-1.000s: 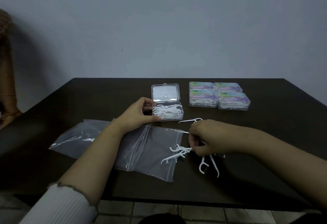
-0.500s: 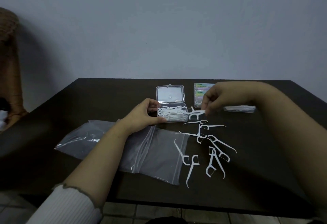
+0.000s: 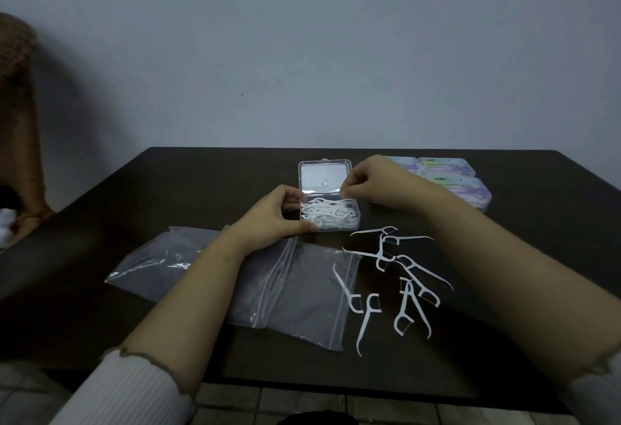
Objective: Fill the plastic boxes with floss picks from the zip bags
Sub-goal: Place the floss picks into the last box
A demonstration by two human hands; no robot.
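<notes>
Left of the open box [image 3: 331, 214], two clear zip bags [image 3: 289, 287] lie flat and nearly empty on the dark desk [image 3: 201, 189]; the plastic film is thin, glossy and wrinkled. The left hand [image 3: 274, 218] grips the left wall of the open box, with fingers curled around it, and so steadies it. This box is a small, clear, hard rectangle with rounded corners. Its hinged lid stands open at the far side, and it is already well filled with white floss picks.

The right hand [image 3: 369, 182] hovers over the right rim of the open box with fingertips pinched together; whether a pick is between them I cannot tell. To do this step well, I think the picks should go in parallel with the others, so the lid can close later.

In front and to the right of the open box, loose floss picks [image 3: 400, 276] lie scattered, thin and curved, with forked heads. Behind and to the right of it stand closed boxes [image 3: 457, 179] with coloured labels.
</notes>
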